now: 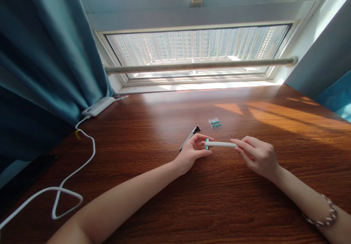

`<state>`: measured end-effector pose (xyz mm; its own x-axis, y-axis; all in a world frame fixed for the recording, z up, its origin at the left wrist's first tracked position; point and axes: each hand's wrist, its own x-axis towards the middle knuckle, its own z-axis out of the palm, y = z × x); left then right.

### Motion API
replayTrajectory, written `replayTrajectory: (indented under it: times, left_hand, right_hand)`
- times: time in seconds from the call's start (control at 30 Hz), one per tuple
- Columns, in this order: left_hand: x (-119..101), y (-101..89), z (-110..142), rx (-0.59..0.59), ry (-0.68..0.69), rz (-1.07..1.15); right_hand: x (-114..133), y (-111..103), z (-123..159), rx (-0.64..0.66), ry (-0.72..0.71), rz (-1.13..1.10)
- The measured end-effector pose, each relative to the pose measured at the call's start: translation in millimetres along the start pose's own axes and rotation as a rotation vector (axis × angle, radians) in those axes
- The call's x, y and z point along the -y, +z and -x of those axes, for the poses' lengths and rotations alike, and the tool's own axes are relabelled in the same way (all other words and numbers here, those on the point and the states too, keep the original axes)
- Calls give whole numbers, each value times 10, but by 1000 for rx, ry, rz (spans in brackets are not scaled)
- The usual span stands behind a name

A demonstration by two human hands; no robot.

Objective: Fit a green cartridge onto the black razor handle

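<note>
My left hand (193, 150) pinches a small green-and-dark razor blade head (207, 144) between thumb and fingers. In my right hand (257, 154) is the rear end of a slim white razor handle (222, 144), held level over the table. Its front end meets the blade head; whether the two are locked together I cannot tell. Behind my left hand lies a silver-and-black razor handle (189, 137), partly covered by the fingers. Just beyond my hands, a small clear pack of green-striped razor blades (215, 123) rests on the wood.
The brown wooden table (164, 112) runs up to a window with a white rail (192, 66). At the left, a white power strip (98, 106) trails a looping white cable (94, 149) beside a blue curtain (52, 46). A dark flat object (27, 178) sits at the left edge.
</note>
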<state>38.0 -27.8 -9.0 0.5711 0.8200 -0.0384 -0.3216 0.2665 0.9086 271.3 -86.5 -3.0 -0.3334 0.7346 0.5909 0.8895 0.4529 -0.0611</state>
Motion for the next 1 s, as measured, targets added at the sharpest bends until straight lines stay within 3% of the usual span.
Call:
replayTrajectory:
  times: [0.2,0.4,0.63,0.77,1.0]
  left_hand:
    - [2,-7,0,-12,-14,-15]
    - [-2,14,-2,2,9,-28]
    - [17,-8,-6,-27,2,-19]
    - [3,2,-3,9,17,-27]
    - [6,-12,5,-21,-15,-52]
  right_hand:
    - [28,5,1,-38,76,95]
    - [18,-17,2,-19,-57,45]
    - [9,-86,-16,-84,-29,134]
    - [34,-94,-12,-39,-97,84]
    - [16,-87,-21,-99,-11,148]
